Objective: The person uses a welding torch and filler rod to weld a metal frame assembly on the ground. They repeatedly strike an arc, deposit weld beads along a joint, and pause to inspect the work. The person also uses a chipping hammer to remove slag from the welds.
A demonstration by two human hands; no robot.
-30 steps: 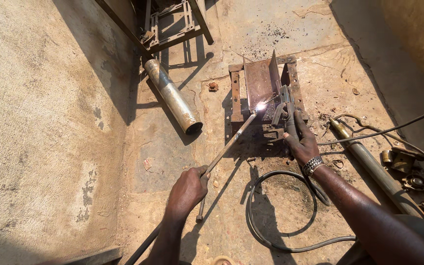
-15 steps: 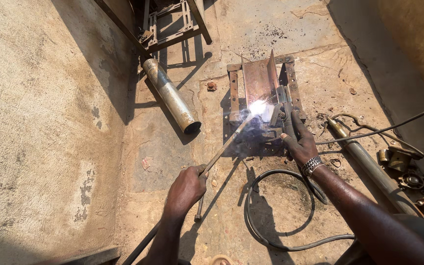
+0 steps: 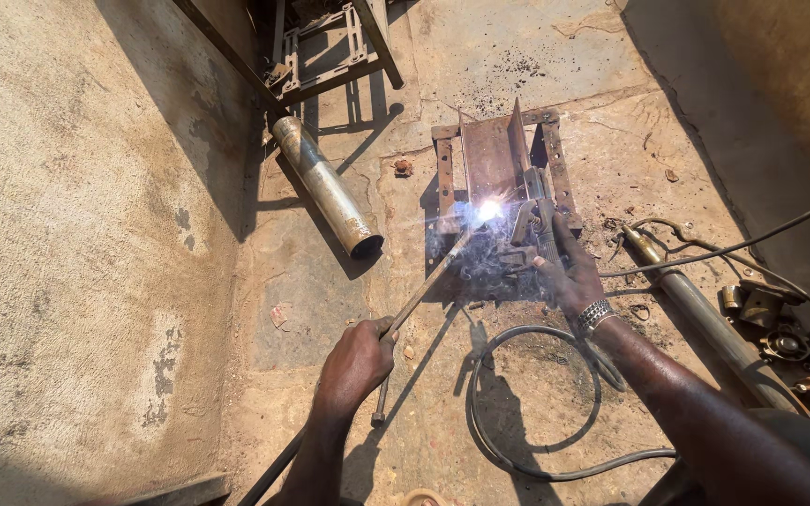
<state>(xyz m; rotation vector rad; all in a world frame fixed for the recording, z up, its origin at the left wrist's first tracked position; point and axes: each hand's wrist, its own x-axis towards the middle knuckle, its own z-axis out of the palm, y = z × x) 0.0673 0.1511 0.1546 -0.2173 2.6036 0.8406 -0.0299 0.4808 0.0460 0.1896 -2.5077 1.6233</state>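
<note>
My left hand (image 3: 356, 361) grips a thin welding rod holder (image 3: 424, 290) whose tip meets a rusty steel frame (image 3: 494, 173) on the ground, where a bright arc (image 3: 489, 211) burns with smoke around it. On the frame's right side my right hand (image 3: 569, 272), with a metal bracelet at the wrist, grips a dark clamp-like tool (image 3: 541, 220) against the frame. Upright steel plates stand in the middle of the frame.
A metal pipe (image 3: 325, 187) lies at the left of the frame, below a metal stand (image 3: 330, 47). A black cable (image 3: 517, 412) loops on the ground near me. A long metal tube (image 3: 705, 314) and scrap parts (image 3: 771, 323) lie at the right.
The arc has grown brighter and more smoke spreads below it. Both hands stay nearly where they were.
</note>
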